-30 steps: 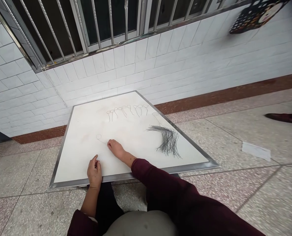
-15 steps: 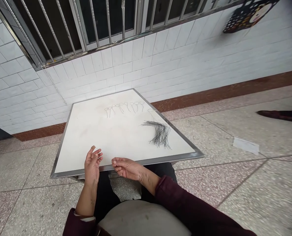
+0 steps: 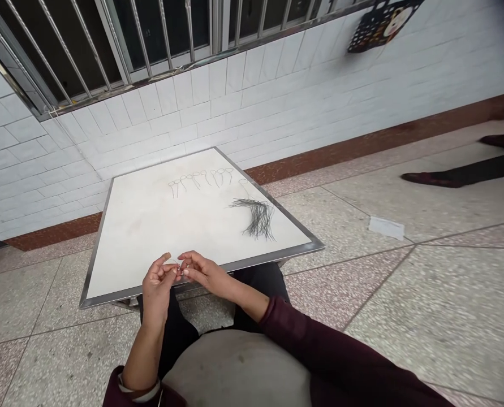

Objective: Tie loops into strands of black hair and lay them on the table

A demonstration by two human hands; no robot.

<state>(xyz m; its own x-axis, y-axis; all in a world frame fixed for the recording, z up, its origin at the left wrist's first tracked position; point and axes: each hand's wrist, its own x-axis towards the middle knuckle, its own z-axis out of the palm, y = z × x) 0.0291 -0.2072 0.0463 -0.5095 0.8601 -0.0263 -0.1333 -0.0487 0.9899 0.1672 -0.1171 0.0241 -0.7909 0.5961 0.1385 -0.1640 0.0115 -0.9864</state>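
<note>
My left hand (image 3: 158, 282) is over the near edge of the white board table (image 3: 150, 232), its thumb and fingers pinching a thin wire (image 3: 174, 261) that curves up from the fingertips. My right hand (image 3: 207, 275) meets it from the right, thumb and forefinger closed at the same wire. The fingertips of both hands nearly touch and hide part of it. Farther back on the board lies a row of several looped wires (image 3: 203, 174) with loose tails. A pile of dark straight wires (image 3: 259, 219) spreads near the board's right edge, with another looped wire (image 3: 244, 183) just behind it.
The table's metal rim (image 3: 319, 246) runs close above my knees. Behind stands a white tiled wall (image 3: 171, 127) with a barred window (image 3: 162, 34) and a hanging dotted bag (image 3: 379, 25). At right are another person's shoe (image 3: 430, 180) and a white paper piece (image 3: 386, 227) on the floor.
My right hand has moved left and up to meet my left hand at the wire. The view has shifted to the right, and more of the other person's legs shows.
</note>
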